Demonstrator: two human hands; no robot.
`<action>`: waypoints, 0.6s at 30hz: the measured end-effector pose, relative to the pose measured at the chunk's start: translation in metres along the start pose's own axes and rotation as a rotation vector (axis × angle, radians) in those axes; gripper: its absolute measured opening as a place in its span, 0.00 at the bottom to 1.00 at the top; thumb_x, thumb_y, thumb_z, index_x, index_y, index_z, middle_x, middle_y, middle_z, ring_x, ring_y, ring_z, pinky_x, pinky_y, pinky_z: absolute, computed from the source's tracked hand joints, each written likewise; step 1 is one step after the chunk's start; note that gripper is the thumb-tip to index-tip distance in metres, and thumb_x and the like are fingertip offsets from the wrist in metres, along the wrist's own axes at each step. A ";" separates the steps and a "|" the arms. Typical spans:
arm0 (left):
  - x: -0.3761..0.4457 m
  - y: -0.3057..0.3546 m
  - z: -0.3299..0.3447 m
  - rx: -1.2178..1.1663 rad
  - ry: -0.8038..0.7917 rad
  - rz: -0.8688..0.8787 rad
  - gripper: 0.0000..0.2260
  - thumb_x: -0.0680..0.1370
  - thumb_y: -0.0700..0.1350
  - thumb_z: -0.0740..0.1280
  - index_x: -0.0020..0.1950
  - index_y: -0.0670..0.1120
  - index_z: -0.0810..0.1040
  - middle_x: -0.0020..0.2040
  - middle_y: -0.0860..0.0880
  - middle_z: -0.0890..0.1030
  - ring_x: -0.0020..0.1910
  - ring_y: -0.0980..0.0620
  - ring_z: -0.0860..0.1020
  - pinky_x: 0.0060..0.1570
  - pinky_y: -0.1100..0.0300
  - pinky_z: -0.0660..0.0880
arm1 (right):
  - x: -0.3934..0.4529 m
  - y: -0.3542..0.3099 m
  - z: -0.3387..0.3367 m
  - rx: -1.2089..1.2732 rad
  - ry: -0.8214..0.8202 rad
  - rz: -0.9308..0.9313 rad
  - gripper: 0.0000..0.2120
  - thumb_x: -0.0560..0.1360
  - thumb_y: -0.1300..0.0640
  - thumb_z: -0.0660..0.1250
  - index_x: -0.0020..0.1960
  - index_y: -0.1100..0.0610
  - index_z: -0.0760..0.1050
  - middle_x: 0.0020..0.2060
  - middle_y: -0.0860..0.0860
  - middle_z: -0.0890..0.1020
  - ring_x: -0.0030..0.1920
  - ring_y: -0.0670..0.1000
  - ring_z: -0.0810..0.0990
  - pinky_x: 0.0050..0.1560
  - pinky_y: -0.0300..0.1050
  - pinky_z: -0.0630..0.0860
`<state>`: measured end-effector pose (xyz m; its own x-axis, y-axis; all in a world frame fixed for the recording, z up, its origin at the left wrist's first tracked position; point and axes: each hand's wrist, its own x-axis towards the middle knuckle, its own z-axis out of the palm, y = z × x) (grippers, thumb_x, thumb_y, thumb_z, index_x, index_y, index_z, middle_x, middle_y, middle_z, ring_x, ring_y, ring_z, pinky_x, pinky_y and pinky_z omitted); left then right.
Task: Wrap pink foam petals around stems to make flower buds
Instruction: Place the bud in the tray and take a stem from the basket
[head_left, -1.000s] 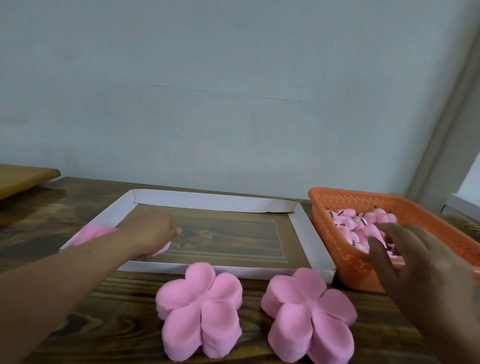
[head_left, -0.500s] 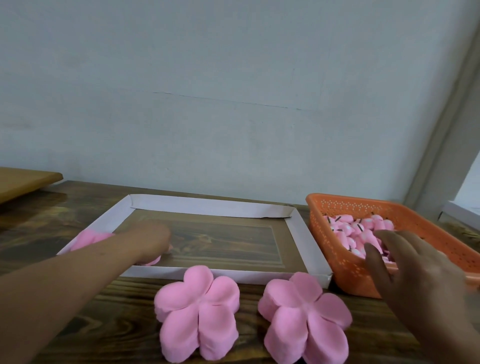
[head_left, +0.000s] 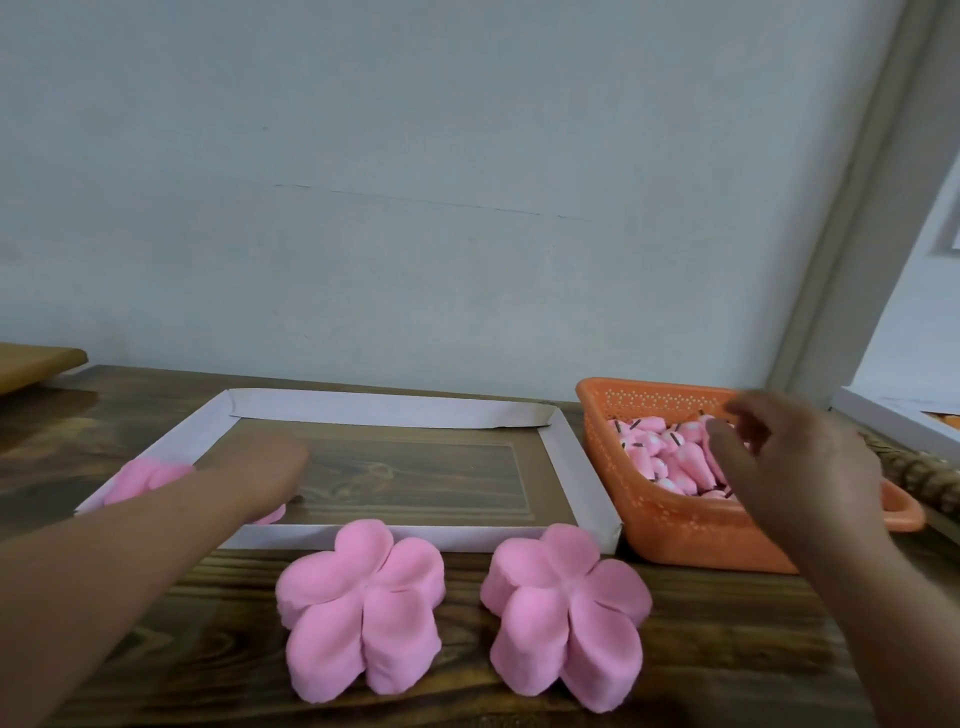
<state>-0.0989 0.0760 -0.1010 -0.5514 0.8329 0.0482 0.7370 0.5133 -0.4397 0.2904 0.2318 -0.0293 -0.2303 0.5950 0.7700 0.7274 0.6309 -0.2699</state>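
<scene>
Pink foam petals (head_left: 363, 613) are stacked in two flower-shaped piles on the wooden table (head_left: 727, 639), just in front of the white-rimmed tray (head_left: 384, 410); the second pile (head_left: 566, 613) lies nearer the right hand. A further pink piece (head_left: 148, 478) is covered in the tray's near-left corner by the left hand (head_left: 265, 478), whose fingers are hidden, so its grasp cannot be told. The right hand (head_left: 795, 467) is held spread and empty over the orange basket (head_left: 670, 525), where small stemmed buds (head_left: 665, 457) are heaped directly below and ahead of the fingertips. The basket's mesh walls close in on all sides, so entry is judged possible only from above.
</scene>
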 end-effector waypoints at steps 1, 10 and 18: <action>0.000 -0.002 0.000 0.008 -0.007 0.004 0.09 0.72 0.37 0.61 0.36 0.48 0.68 0.38 0.49 0.72 0.35 0.52 0.70 0.24 0.64 0.56 | 0.011 0.006 0.001 0.017 -0.053 0.055 0.05 0.71 0.58 0.70 0.45 0.57 0.81 0.33 0.53 0.79 0.38 0.59 0.78 0.36 0.44 0.67; 0.008 -0.009 0.017 -0.044 0.034 0.007 0.08 0.72 0.39 0.60 0.34 0.48 0.69 0.35 0.51 0.74 0.35 0.53 0.73 0.30 0.62 0.64 | 0.079 0.043 0.036 -0.033 -0.806 0.288 0.06 0.71 0.63 0.71 0.39 0.67 0.80 0.29 0.59 0.81 0.28 0.55 0.77 0.31 0.44 0.76; 0.009 0.000 0.010 -0.168 0.002 0.054 0.15 0.80 0.52 0.58 0.34 0.49 0.67 0.37 0.52 0.74 0.38 0.53 0.73 0.38 0.59 0.68 | 0.077 0.038 0.067 -0.422 -1.085 0.243 0.07 0.71 0.62 0.65 0.46 0.61 0.80 0.35 0.55 0.80 0.31 0.51 0.77 0.32 0.38 0.74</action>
<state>-0.1076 0.0812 -0.1094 -0.5083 0.8607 0.0306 0.8208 0.4949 -0.2852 0.2571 0.3348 -0.0192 -0.3362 0.9153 -0.2219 0.9362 0.3503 0.0267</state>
